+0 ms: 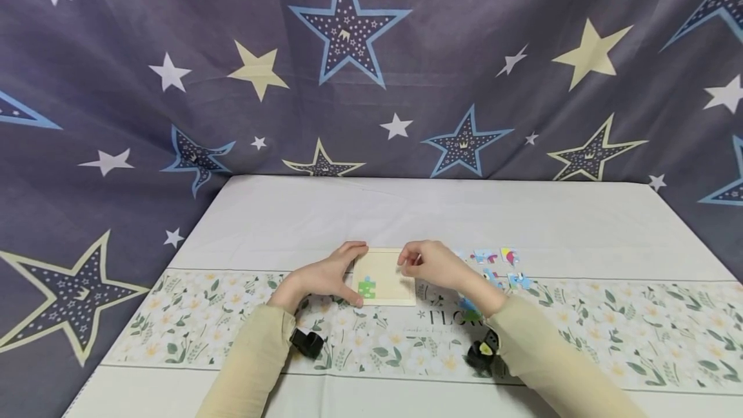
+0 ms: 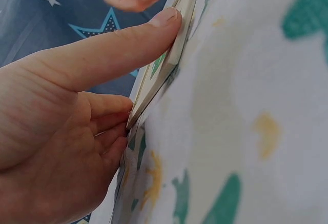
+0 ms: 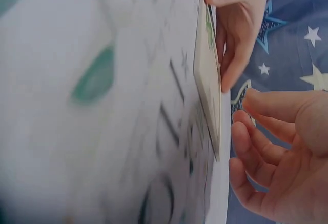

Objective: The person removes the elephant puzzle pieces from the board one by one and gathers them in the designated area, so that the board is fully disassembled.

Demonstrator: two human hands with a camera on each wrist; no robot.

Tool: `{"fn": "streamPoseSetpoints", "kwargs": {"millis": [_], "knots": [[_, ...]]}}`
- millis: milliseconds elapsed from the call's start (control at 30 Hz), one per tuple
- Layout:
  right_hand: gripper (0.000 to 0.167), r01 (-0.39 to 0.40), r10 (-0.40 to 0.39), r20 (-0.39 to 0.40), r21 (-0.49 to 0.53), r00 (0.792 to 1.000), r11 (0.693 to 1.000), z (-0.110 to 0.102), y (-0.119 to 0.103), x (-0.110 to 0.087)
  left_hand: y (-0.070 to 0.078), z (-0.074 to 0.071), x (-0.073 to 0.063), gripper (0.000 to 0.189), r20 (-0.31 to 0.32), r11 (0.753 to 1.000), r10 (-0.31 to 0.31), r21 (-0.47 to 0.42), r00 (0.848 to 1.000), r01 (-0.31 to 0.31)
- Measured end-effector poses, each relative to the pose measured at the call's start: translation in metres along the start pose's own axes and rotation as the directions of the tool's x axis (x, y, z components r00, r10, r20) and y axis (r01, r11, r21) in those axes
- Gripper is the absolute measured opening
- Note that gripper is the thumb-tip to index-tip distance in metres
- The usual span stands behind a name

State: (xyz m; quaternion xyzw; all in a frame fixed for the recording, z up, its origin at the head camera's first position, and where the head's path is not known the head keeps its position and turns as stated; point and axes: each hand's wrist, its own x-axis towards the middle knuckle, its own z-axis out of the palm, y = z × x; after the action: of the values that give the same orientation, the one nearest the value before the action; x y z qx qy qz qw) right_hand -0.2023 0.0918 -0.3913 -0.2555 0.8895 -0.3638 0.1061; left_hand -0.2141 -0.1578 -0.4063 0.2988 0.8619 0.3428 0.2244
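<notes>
A shallow pale wooden puzzle tray [image 1: 386, 276] lies on the table, with green jigsaw pieces [image 1: 367, 288] in its near left corner. My left hand [image 1: 327, 274] holds the tray at its left side, thumb [image 2: 164, 19] on the near edge and fingers along the left and far edges. Over the tray's right part hovers my right hand [image 1: 432, 264], its fingers [image 3: 251, 147] loosely bent. No piece shows between its thumb and fingertips in the right wrist view.
Several loose picture pieces [image 1: 518, 280] lie right of the tray, some partly hidden by the right hand and forearm. A floral printed band [image 1: 232, 315] with lettering crosses the white table [image 1: 278, 211]. A star-patterned curtain [image 1: 371, 115] hangs behind.
</notes>
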Motion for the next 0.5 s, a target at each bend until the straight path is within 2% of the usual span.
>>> {"fn": "streamPoseSetpoints", "kwargs": {"millis": [233, 500], "knots": [[0.013, 0.024, -0.024, 0.033, -0.002, 0.999, 1.0, 0.015, -0.014, 0.013, 0.0, 0.0, 0.0, 0.104, 0.009, 1.0, 0.0, 0.019, 1.0, 0.0], [0.023, 0.043, -0.037, 0.06, -0.099, 0.998, 0.994, 0.03, -0.023, 0.02, -0.002, 0.0, -0.001, 0.105, 0.029, 1.0, 0.009, 0.03, 1.0, -0.01]]}}
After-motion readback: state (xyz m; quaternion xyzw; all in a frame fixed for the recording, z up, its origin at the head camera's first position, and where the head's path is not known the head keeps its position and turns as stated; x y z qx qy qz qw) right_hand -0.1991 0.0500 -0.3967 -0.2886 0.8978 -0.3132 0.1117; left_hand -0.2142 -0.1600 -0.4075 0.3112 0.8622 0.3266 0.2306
